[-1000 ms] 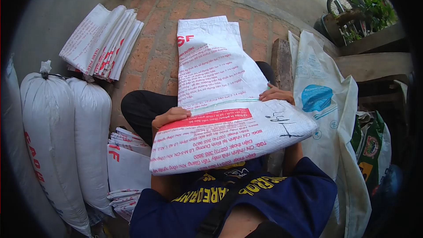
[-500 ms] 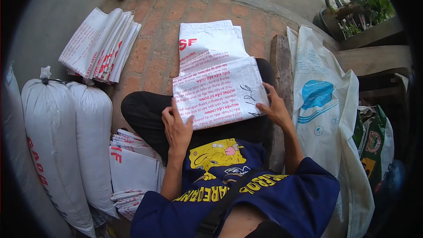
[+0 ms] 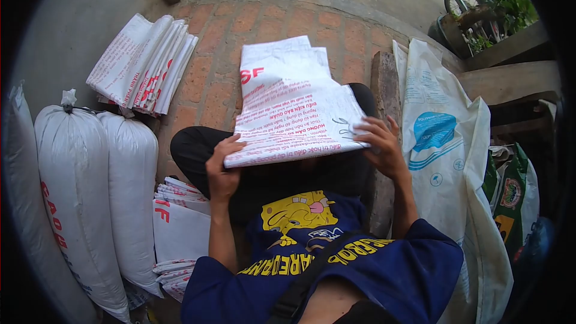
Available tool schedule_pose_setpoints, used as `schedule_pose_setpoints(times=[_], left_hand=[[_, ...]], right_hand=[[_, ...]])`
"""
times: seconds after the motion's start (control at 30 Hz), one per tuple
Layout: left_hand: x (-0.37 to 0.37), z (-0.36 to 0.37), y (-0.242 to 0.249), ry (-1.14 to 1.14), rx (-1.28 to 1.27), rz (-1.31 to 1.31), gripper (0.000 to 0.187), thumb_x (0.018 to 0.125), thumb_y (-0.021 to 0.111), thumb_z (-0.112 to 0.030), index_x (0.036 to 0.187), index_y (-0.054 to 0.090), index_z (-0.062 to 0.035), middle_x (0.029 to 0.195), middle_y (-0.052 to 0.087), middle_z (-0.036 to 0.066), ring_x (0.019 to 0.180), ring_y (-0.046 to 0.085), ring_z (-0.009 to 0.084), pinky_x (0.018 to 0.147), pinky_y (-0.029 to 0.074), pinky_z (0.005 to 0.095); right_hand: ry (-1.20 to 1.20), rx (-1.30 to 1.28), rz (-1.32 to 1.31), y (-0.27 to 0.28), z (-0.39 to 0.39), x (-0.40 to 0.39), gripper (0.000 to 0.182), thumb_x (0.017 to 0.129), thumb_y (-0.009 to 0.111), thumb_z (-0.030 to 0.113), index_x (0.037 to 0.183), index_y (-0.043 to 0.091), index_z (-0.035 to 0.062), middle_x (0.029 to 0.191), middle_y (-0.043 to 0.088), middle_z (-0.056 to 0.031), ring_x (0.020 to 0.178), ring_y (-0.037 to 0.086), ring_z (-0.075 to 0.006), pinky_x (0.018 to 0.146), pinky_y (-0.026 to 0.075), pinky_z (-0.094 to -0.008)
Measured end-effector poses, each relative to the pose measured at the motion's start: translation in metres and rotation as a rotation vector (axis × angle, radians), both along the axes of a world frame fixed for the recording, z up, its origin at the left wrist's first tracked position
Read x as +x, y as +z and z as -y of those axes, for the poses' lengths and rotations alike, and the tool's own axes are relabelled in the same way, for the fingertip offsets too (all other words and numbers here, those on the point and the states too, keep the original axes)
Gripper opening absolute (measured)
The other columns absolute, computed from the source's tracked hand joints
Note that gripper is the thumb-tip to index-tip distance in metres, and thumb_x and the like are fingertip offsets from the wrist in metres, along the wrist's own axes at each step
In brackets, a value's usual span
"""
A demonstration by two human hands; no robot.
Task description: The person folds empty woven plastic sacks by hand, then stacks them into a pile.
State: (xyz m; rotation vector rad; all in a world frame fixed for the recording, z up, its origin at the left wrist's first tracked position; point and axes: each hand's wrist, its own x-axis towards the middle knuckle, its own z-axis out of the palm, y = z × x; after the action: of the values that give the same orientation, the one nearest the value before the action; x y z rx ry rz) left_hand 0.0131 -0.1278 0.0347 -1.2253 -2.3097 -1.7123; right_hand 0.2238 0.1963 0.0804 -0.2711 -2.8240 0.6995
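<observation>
A folded white woven sack (image 3: 294,123) with red print and black handwriting lies across my lap, its far end over the brick floor. My left hand (image 3: 223,167) grips its near left corner, thumb on top and fingers partly hidden. At the near right corner, my right hand (image 3: 384,147) holds the edge with some fingers over the top. The near edge is tilted up off my legs. Under the near fold, a second layer marked with red letters extends away from me.
A stack of folded sacks (image 3: 144,63) sits at the far left, another pile (image 3: 180,228) beside my left thigh. Two full tied sacks (image 3: 84,198) stand at left. On the right are a wooden beam (image 3: 384,96) and a large whitish sack (image 3: 435,162).
Both hands have moved from resting on the sack's sides to gripping its near corners. The near edge has risen and tilted, and the handwriting is now partly covered by my right hand.
</observation>
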Motion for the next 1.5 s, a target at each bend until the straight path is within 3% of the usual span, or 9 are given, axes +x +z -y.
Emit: schedule_pose_setpoints(times=[0.07, 0.3, 0.43, 0.47, 0.77, 0.97, 1.1, 1.3, 1.5], left_hand=[[-0.006, 0.002, 0.023, -0.086, 0.270, 0.148, 0.027, 0.080, 0.075, -0.011, 0.099, 0.059, -0.0019, 0.099, 0.068, 0.015, 0.103, 0.064, 0.0294, 0.090, 0.050, 0.0387], [-0.020, -0.003, -0.037, -0.446, 0.245, 0.267, 0.040, 0.081, 0.074, -0.031, 0.097, 0.066, 0.0043, 0.096, 0.069, 0.017, 0.091, 0.067, 0.0272, 0.083, 0.052, 0.0387], [0.005, 0.008, -0.052, -0.432, 0.395, 0.613, 0.057, 0.088, 0.062, -0.050, 0.104, 0.066, 0.0042, 0.105, 0.068, 0.015, 0.095, 0.066, 0.0276, 0.093, 0.047, 0.0413], [0.015, 0.011, -0.050, -0.234, 0.381, 0.576, 0.043, 0.083, 0.072, -0.037, 0.097, 0.070, 0.0039, 0.097, 0.071, 0.017, 0.088, 0.069, 0.0216, 0.080, 0.054, 0.0365], [0.012, 0.025, -0.048, -0.133, 0.179, 0.717, 0.027, 0.091, 0.063, -0.008, 0.115, 0.054, 0.0003, 0.111, 0.061, 0.007, 0.098, 0.057, 0.0118, 0.086, 0.047, 0.0270], [0.042, -0.015, -0.033, 0.350, -0.294, 0.642, 0.047, 0.088, 0.068, -0.017, 0.125, 0.047, 0.0016, 0.101, 0.065, 0.018, 0.088, 0.065, 0.0241, 0.080, 0.050, 0.0335], [0.054, -0.010, -0.028, 0.422, -0.600, 0.186, 0.059, 0.084, 0.070, -0.023, 0.132, 0.046, 0.0020, 0.095, 0.061, 0.021, 0.088, 0.059, 0.0328, 0.081, 0.047, 0.0414], [0.054, 0.011, 0.001, 0.091, -0.765, 0.096, 0.068, 0.077, 0.074, -0.017, 0.137, 0.046, -0.0013, 0.093, 0.045, 0.014, 0.091, 0.046, 0.0307, 0.085, 0.044, 0.0412], [0.027, 0.014, 0.011, 0.136, -0.503, -0.333, 0.039, 0.065, 0.075, -0.002, 0.103, 0.071, -0.0101, 0.112, 0.054, 0.014, 0.113, 0.047, 0.0344, 0.095, 0.042, 0.0426]], right_hand=[[0.147, -0.403, -0.247, 0.016, -0.007, 0.001, 0.028, 0.068, 0.077, 0.006, 0.095, 0.070, 0.0085, 0.094, 0.072, -0.0081, 0.094, 0.068, -0.0307, 0.107, 0.032, -0.0553], [0.358, -0.966, -0.640, 0.028, -0.009, 0.000, 0.011, 0.080, 0.074, 0.010, 0.085, 0.068, 0.0028, 0.084, 0.071, -0.0151, 0.082, 0.070, -0.0275, 0.095, 0.046, -0.0521], [0.247, -0.631, -0.513, 0.025, -0.013, -0.007, 0.072, 0.066, 0.086, 0.032, 0.123, 0.053, 0.0027, 0.116, 0.064, -0.0163, 0.114, 0.059, -0.0301, 0.107, 0.033, -0.0520], [0.226, -0.526, -0.244, 0.009, -0.030, -0.004, 0.103, 0.060, 0.089, 0.029, 0.142, 0.032, 0.0031, 0.131, 0.055, -0.0179, 0.130, 0.045, -0.0336, 0.111, 0.029, -0.0497], [-0.247, -0.858, -0.327, -0.096, -0.035, 0.003, 0.015, 0.084, 0.065, 0.006, 0.098, 0.067, 0.0007, 0.100, 0.068, -0.0081, 0.091, 0.062, -0.0122, 0.080, 0.049, -0.0278], [-0.458, -1.117, -0.038, -0.050, -0.002, -0.020, 0.048, 0.088, 0.068, 0.015, 0.129, 0.046, 0.0007, 0.099, 0.064, -0.0065, 0.086, 0.060, -0.0134, 0.076, 0.048, -0.0264], [-0.541, -0.637, 0.217, -0.046, 0.006, -0.019, 0.067, 0.079, 0.077, 0.023, 0.135, 0.043, 0.0043, 0.108, 0.059, -0.0188, 0.099, 0.060, -0.0255, 0.085, 0.049, -0.0343], [-0.045, 0.064, 0.373, -0.027, 0.027, -0.005, 0.084, 0.061, 0.085, 0.024, 0.135, 0.047, 0.0146, 0.147, 0.025, -0.0228, 0.125, 0.039, -0.0426, 0.106, 0.037, -0.0439], [0.074, 0.188, 0.102, -0.026, 0.006, -0.011, 0.045, 0.066, 0.070, -0.007, 0.107, 0.064, 0.0101, 0.123, 0.056, -0.0123, 0.113, 0.051, -0.0296, 0.093, 0.043, -0.0418]])
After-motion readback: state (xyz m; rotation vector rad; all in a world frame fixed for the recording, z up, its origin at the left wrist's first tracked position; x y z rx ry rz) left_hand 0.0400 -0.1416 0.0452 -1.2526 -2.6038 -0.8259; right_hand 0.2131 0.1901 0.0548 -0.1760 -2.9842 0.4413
